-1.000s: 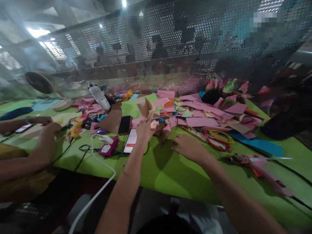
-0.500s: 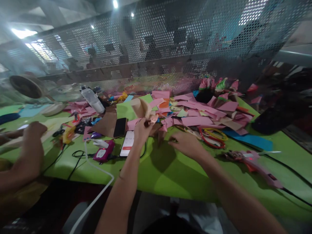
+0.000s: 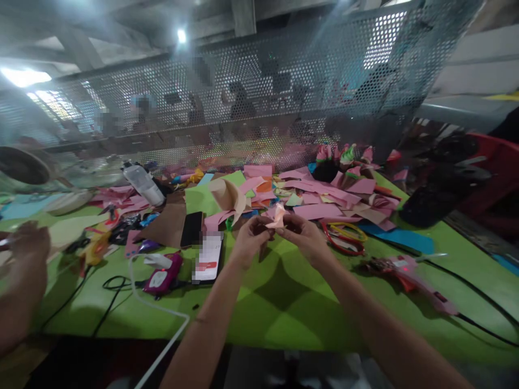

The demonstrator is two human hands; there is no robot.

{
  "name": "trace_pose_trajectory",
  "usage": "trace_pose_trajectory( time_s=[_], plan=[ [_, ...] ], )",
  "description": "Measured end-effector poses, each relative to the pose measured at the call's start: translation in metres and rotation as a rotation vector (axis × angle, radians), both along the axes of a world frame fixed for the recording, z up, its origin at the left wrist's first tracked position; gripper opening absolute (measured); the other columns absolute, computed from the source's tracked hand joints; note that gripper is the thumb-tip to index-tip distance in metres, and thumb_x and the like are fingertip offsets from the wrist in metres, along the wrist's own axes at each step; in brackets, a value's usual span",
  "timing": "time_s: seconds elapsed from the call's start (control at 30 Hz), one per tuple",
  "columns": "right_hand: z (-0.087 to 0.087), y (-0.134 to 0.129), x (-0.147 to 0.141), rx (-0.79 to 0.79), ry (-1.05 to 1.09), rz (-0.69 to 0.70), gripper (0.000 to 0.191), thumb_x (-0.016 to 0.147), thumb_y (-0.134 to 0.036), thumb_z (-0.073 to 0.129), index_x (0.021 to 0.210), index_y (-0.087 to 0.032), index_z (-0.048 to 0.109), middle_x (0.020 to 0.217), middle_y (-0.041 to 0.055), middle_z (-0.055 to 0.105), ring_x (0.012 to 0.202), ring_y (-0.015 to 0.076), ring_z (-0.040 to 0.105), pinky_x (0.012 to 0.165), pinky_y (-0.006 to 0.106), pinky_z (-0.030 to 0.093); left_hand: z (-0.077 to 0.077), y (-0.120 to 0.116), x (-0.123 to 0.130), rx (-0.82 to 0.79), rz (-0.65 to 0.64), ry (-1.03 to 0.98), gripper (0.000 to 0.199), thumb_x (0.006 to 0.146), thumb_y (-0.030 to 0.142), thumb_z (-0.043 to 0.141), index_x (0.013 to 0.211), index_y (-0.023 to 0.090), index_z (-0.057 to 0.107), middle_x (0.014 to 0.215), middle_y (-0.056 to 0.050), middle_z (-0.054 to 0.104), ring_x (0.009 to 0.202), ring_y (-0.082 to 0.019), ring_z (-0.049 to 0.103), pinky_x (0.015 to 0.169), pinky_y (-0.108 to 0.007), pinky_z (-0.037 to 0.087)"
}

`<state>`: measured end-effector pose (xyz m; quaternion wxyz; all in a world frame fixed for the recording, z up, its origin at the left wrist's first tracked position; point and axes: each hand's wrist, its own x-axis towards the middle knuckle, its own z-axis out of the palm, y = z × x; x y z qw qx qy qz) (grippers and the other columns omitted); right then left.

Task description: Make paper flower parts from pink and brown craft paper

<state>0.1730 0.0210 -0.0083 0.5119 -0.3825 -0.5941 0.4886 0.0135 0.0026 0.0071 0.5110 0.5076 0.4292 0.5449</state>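
Both my hands meet over the green table (image 3: 279,319), fingers closed on a small folded piece of pale pink paper (image 3: 279,216). My left hand (image 3: 250,239) pinches its left side. On the other side, the fingertips of my right hand (image 3: 305,236) grip it too. A darker strip hangs just below the fingers; I cannot tell whether it belongs to the same piece. Behind the hands stands a rolled tan paper cone (image 3: 225,195), amid loose pink paper strips (image 3: 320,210). Red-handled scissors (image 3: 343,243) lie just right of my right hand.
A pink glue gun (image 3: 409,270) with a black cord rests at right. Left of my hands are a lit phone (image 3: 208,259), a dark phone (image 3: 192,229), a magenta power adapter (image 3: 162,275) and a bottle (image 3: 144,183). Another person's arm (image 3: 28,270) reaches in at far left.
My right hand has come left to the paper piece and now grips it with my left hand, which has moved slightly right and down. The camera view has shifted.
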Motion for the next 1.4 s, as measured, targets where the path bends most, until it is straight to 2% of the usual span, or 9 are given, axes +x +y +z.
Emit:
trace_pose_trajectory(
  time_s=[0.17, 0.33, 0.4, 0.67, 0.77, 0.93, 1.03, 1.23, 1.4],
  plan=[
    [0.002, -0.005, 0.001, 0.086, -0.088, -0.079, 0.037, 0.072, -0.051, 0.072, 0.089, -0.019, 0.069, 0.079, 0.0032, 0.068, 0.069, 0.0174, 0.059, 0.066, 0.029, 0.046, 0.000, 0.000, -0.004, 0.006, -0.057, 0.053, 0.029, 0.063, 0.029, 0.082, 0.083, 0.018, 0.064, 0.075, 0.003, 0.062, 0.064, -0.009, 0.055, 0.060, -0.021, 0.043],
    [0.007, -0.011, 0.004, 0.152, -0.163, -0.110, 0.029, 0.076, -0.048, 0.069, 0.078, -0.020, 0.066, 0.072, 0.0012, 0.063, 0.068, 0.0170, 0.056, 0.065, 0.028, 0.044, 0.008, -0.008, -0.005, 0.044, -0.138, -0.016, 0.050, 0.074, 0.040, 0.078, 0.119, 0.024, 0.066, 0.114, -0.005, 0.069, 0.104, -0.019, 0.063, 0.089, -0.027, 0.048],
    [0.008, -0.012, 0.004, 0.166, -0.188, -0.110, 0.030, 0.077, -0.050, 0.069, 0.074, -0.020, 0.065, 0.070, 0.0006, 0.062, 0.068, 0.0168, 0.055, 0.064, 0.028, 0.043, 0.009, -0.010, -0.001, 0.043, -0.194, 0.019, 0.059, 0.076, 0.048, 0.076, 0.128, 0.024, 0.063, 0.118, -0.007, 0.069, 0.108, -0.022, 0.062, 0.093, -0.029, 0.047],
    [0.015, -0.017, 0.000, 0.250, -0.227, -0.123, 0.026, 0.079, -0.045, 0.066, 0.069, -0.021, 0.063, 0.071, 0.0018, 0.063, 0.069, 0.0177, 0.056, 0.064, 0.028, 0.043, 0.004, -0.011, 0.010, 0.032, -0.185, 0.085, 0.058, 0.078, 0.063, 0.069, 0.113, 0.017, 0.070, 0.107, -0.009, 0.071, 0.112, -0.025, 0.060, 0.101, -0.033, 0.044],
    [0.012, -0.017, -0.001, 0.248, -0.224, -0.155, 0.021, 0.078, -0.041, 0.068, 0.072, -0.021, 0.064, 0.074, 0.0030, 0.066, 0.069, 0.0187, 0.058, 0.064, 0.029, 0.045, 0.005, -0.012, 0.009, 0.031, -0.159, 0.127, 0.055, 0.080, 0.062, 0.067, 0.108, 0.015, 0.071, 0.098, -0.008, 0.071, 0.107, -0.025, 0.061, 0.098, -0.034, 0.045],
    [0.005, -0.015, -0.004, 0.108, -0.152, -0.055, 0.028, 0.074, -0.045, 0.070, 0.088, -0.020, 0.067, 0.078, 0.0041, 0.070, 0.069, 0.0205, 0.063, 0.065, 0.032, 0.050, 0.002, -0.011, 0.009, 0.105, -0.061, 0.194, 0.045, 0.086, 0.057, 0.061, 0.102, 0.015, 0.070, 0.084, -0.005, 0.069, 0.093, -0.021, 0.064, 0.085, -0.030, 0.050],
    [0.006, -0.016, -0.003, 0.159, -0.215, -0.086, 0.027, 0.075, -0.043, 0.070, 0.089, -0.020, 0.067, 0.079, 0.0044, 0.070, 0.069, 0.0205, 0.063, 0.065, 0.033, 0.050, 0.000, -0.010, 0.009, 0.119, -0.019, 0.270, 0.041, 0.091, 0.054, 0.056, 0.103, 0.017, 0.069, 0.075, -0.004, 0.067, 0.086, -0.020, 0.064, 0.076, -0.028, 0.051],
    [0.013, -0.018, 0.009, 0.309, -0.386, -0.201, 0.017, 0.076, -0.034, 0.071, 0.088, -0.022, 0.066, 0.086, 0.0052, 0.069, 0.077, 0.0224, 0.064, 0.071, 0.035, 0.050, 0.001, -0.009, 0.006, 0.210, 0.074, 0.392, 0.036, 0.094, 0.050, 0.051, 0.099, 0.017, 0.067, 0.080, -0.005, 0.067, 0.086, -0.021, 0.062, 0.074, -0.028, 0.048],
    [0.016, -0.017, 0.012, 0.316, -0.263, -0.172, 0.023, 0.081, -0.038, 0.071, 0.095, -0.022, 0.067, 0.094, 0.0079, 0.070, 0.080, 0.0222, 0.066, 0.072, 0.036, 0.053, 0.001, -0.011, 0.004, 0.225, 0.082, 0.476, 0.031, 0.095, 0.045, 0.048, 0.086, 0.018, 0.062, 0.076, -0.003, 0.063, 0.077, -0.018, 0.058, 0.067, -0.025, 0.045]
  ],
)
